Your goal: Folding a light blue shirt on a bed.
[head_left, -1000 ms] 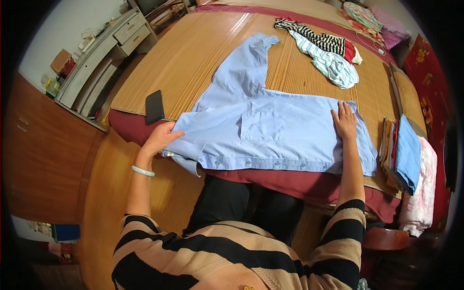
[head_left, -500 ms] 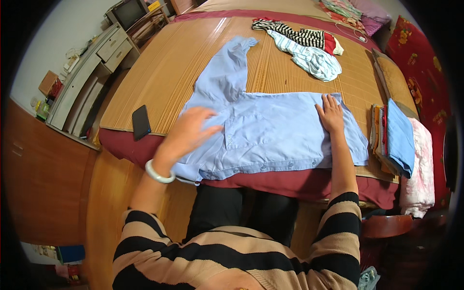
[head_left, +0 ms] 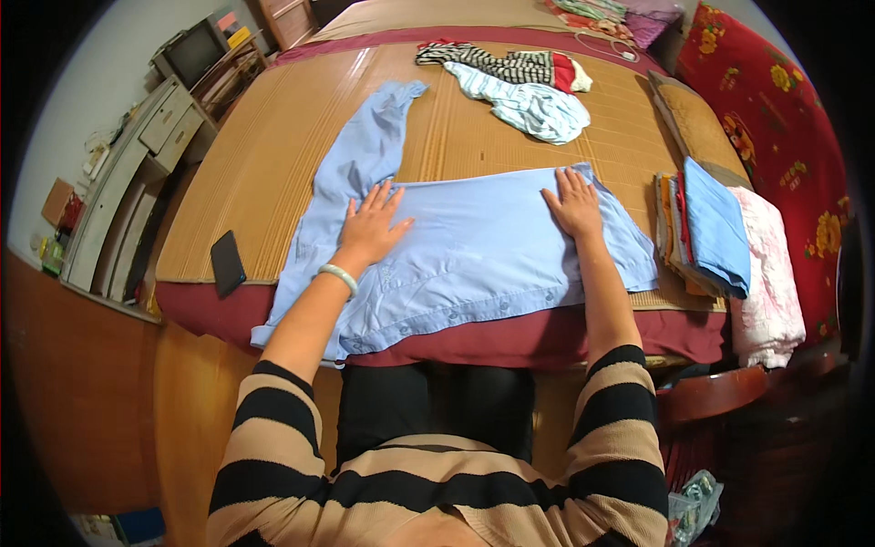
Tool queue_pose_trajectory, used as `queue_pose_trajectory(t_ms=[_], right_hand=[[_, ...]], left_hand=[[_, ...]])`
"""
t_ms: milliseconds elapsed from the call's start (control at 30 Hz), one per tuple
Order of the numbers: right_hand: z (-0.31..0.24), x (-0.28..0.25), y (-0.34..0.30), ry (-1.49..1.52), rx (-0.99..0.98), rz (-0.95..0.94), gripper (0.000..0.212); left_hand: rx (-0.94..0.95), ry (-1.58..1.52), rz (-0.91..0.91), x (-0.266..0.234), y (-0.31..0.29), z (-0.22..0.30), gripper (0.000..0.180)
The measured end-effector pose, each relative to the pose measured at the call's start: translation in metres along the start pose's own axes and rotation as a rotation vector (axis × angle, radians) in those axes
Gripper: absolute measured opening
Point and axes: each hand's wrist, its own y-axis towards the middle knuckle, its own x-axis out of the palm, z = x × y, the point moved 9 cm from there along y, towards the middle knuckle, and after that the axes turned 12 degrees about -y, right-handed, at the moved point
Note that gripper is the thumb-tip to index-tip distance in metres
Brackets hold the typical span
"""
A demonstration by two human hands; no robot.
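A blue shirt (head_left: 474, 228) lies on the tan mat (head_left: 255, 173), one sleeve (head_left: 363, 141) stretched far out. The left hand (head_left: 370, 226) is flat and spread open on the shirt, near that sleeve. The right hand (head_left: 575, 204) is flat and open too, near the shirt's other end. Neither grips anything. A black phone (head_left: 227, 263) is on the left, and folded clothes (head_left: 715, 228) are on the right

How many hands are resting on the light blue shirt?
2. The left hand lies flat on the light blue shirt near the base of its outstretched sleeve; the right hand lies near the shirt's far right corner. Neither is hidden.
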Motion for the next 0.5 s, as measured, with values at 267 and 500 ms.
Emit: queue_pose_trajectory(t_ms=[267,500], right_hand=[[-0.002,0.001,-0.005,0.074,0.006,-0.051,0.076],[-0.074,-0.019,-0.025,0.191,-0.182,0.088,0.065]], left_hand=[[0.07,0.014,0.069,-0.006,-0.004,-0.028,0.067],[0.118,0.042,0.058,-0.006,0.009,-0.038,0.066]])
